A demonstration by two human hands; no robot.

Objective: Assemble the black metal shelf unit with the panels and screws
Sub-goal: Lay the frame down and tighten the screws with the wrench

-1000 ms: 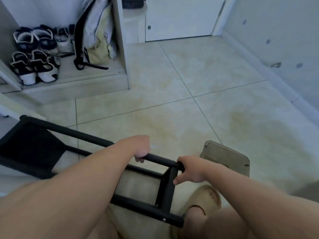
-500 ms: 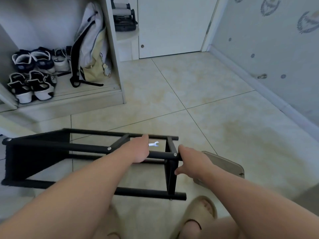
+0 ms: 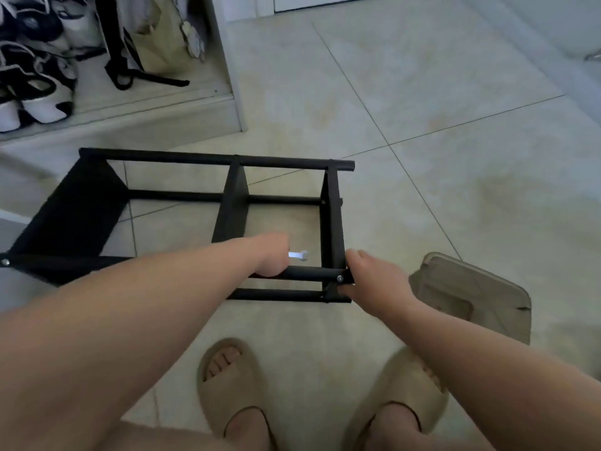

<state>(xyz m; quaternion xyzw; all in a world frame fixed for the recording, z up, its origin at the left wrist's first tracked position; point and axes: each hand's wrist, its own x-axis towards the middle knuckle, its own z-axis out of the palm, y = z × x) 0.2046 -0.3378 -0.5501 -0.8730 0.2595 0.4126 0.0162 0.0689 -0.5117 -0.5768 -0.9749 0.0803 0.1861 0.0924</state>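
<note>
While frame (image 3: 234, 203) lies sideways, wrench (image 3: 298, 255) shows through opening, shoes (image 3: 39, 102) beyond.

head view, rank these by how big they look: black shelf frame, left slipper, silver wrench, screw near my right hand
1. black shelf frame
2. left slipper, helped by being nearer the camera
3. silver wrench
4. screw

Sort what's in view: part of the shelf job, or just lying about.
Job:
black shelf frame, gripped by left hand and right hand
corner screw
small silver wrench

Lying about:
shoes in the cubby
bag
beige flat object on the floor
</note>
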